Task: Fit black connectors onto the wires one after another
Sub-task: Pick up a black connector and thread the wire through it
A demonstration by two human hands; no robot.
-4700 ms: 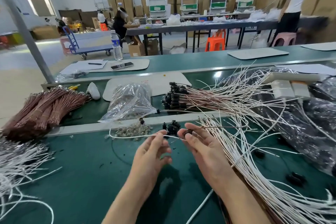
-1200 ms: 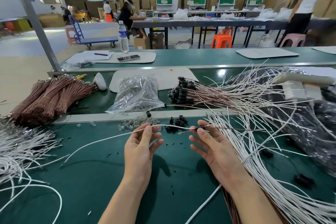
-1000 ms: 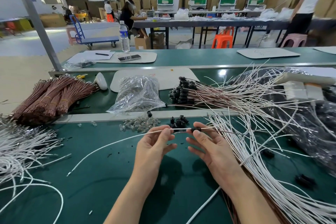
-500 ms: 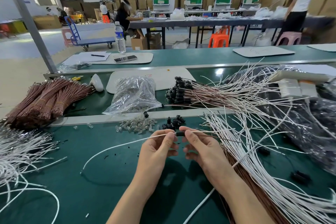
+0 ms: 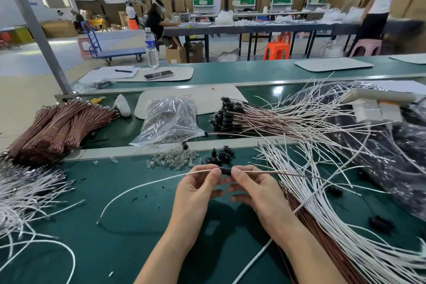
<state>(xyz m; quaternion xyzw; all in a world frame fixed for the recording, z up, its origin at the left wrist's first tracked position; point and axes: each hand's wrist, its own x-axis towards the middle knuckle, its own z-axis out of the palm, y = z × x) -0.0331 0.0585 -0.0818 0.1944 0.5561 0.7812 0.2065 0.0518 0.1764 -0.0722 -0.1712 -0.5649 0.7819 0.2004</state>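
Observation:
My left hand (image 5: 200, 188) pinches a white wire (image 5: 143, 185) that curves away to the left over the green bench. My right hand (image 5: 252, 188) pinches a small black connector (image 5: 225, 171) together with a thin brown wire (image 5: 288, 173) running off to the right. The two hands meet at the connector, fingertips almost touching. A small heap of loose black connectors (image 5: 219, 155) lies just beyond my hands. Wires with connectors fitted (image 5: 227, 117) are piled further back.
A heap of small clear parts (image 5: 173, 160) lies left of the loose connectors, with a clear bag (image 5: 170, 120) behind it. Loose white wires (image 5: 322, 203) spread at right, more white wires (image 5: 25, 193) at left, brown wire bundles (image 5: 57, 127) at back left.
My left hand has drawn the white wire rightward until its end meets the connector in my right hand. The gap between the two hands has closed.

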